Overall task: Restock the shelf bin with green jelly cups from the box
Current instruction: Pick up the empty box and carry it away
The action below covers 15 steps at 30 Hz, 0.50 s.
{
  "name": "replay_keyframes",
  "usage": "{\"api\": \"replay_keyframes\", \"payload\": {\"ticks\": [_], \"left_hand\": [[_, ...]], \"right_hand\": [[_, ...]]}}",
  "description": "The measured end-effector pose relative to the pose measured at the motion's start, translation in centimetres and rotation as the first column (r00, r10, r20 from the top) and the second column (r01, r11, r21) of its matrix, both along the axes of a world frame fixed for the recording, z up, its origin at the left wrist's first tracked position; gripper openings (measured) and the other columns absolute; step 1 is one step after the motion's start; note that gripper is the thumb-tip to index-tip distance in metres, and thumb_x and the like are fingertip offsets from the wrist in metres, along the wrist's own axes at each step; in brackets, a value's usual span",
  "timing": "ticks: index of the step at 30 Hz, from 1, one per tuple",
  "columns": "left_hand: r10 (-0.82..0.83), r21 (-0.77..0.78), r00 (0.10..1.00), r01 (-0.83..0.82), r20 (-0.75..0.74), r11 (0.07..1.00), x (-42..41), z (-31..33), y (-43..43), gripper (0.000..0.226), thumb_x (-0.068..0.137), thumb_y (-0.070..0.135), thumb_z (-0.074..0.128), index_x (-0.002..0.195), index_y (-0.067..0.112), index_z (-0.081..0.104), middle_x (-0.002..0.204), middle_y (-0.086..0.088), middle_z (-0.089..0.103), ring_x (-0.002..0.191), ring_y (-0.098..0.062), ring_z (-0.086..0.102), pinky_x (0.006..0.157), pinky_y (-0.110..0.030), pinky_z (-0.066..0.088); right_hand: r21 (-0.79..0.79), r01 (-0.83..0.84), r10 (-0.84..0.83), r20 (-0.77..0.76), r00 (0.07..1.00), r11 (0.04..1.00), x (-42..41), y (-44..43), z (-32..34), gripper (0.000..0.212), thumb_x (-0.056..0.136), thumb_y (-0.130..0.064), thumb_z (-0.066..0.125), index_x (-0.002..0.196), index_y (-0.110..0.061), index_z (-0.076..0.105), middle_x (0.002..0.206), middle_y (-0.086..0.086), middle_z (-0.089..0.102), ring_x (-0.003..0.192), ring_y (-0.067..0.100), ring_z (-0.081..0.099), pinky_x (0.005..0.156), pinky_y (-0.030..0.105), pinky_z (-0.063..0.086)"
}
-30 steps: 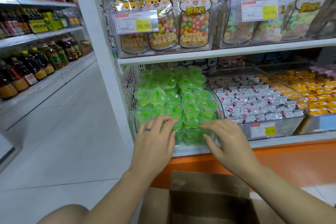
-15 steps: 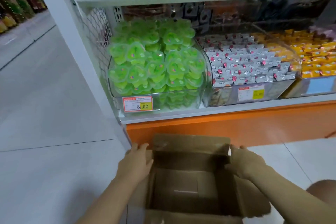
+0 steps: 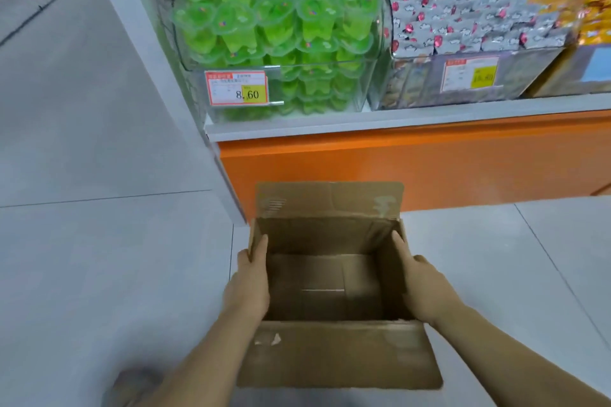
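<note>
Our left hand [image 3: 249, 281] grips the left wall of the box [image 3: 330, 357], thumb inside, other fingers hidden behind cardboard. Above it on the shelf [image 3: 363, 119], the green jelly cups [image 3: 274, 20] sit heaped in the clear bin [image 3: 330, 61], pile cut off up top. The box is down in front, flaps open, bare cardboard inside. Our right hand [image 3: 426, 291] clamps the right wall likewise. Further right: blurry silver sweets [image 3: 463, 20], then yellow packets [image 3: 591, 10] cropped by the edge.

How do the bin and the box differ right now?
The bin is clear plastic; the box is brown cardboard. The bin sits on the shelf; the box is below, over the floor. The bin is heaped with jelly cups; the box shows none, and left hand and right hand grip its walls. Both are open-topped.
</note>
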<state>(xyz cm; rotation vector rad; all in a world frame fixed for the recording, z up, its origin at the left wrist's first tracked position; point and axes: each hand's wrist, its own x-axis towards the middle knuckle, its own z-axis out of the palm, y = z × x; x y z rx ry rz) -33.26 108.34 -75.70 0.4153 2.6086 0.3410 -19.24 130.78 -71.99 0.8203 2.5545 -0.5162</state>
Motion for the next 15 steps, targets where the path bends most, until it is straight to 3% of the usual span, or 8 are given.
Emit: {"api": "replay_keyframes", "payload": {"ticks": [5, 9, 15], "left_hand": [[0.021, -0.002, 0.993, -0.021, -0.120, 1.000, -0.3, 4.3, -6.1, 0.069, 0.088, -0.001, 0.037, 0.148, 0.028, 0.020, 0.147, -0.004, 0.024, 0.113, -0.031, 0.053, 0.092, -0.039, 0.044], [0.101, -0.042, 0.972, -0.112, -0.211, 0.993, -2.1, 9.6, -11.4, 0.064, 0.088, -0.002, 0.036, 0.147, 0.022, 0.027, 0.143, -0.004, 0.028, 0.104, -0.030, 0.057, 0.086, -0.039, 0.048], [0.223, -0.059, 0.910, -0.259, -0.351, 0.964, -4.1, 16.8, -19.5, 0.062, 0.087, -0.003, 0.036, 0.146, 0.015, 0.028, 0.137, -0.006, 0.032, 0.096, -0.032, 0.058, 0.081, -0.041, 0.050]], "right_hand": [[-0.046, -0.066, 0.063, -0.079, 0.995, 0.997, -0.6, -4.0, 3.1, 0.082, 0.084, -0.002, 0.047, 0.149, -0.025, 0.002, 0.113, 0.012, 0.050, 0.098, 0.030, 0.055, 0.074, 0.030, 0.041], [-0.028, -0.182, 0.175, -0.169, 0.970, 0.983, -3.3, -8.0, 7.3, 0.058, 0.085, -0.004, 0.046, 0.140, -0.013, 0.033, 0.123, 0.012, 0.053, 0.108, 0.029, 0.054, 0.086, 0.031, 0.045], [-0.003, -0.363, 0.351, -0.249, 0.903, 0.932, -8.4, -14.6, 11.9, 0.051, 0.089, -0.007, 0.045, 0.139, -0.011, 0.039, 0.134, 0.013, 0.048, 0.119, 0.028, 0.049, 0.097, 0.032, 0.043]]}}
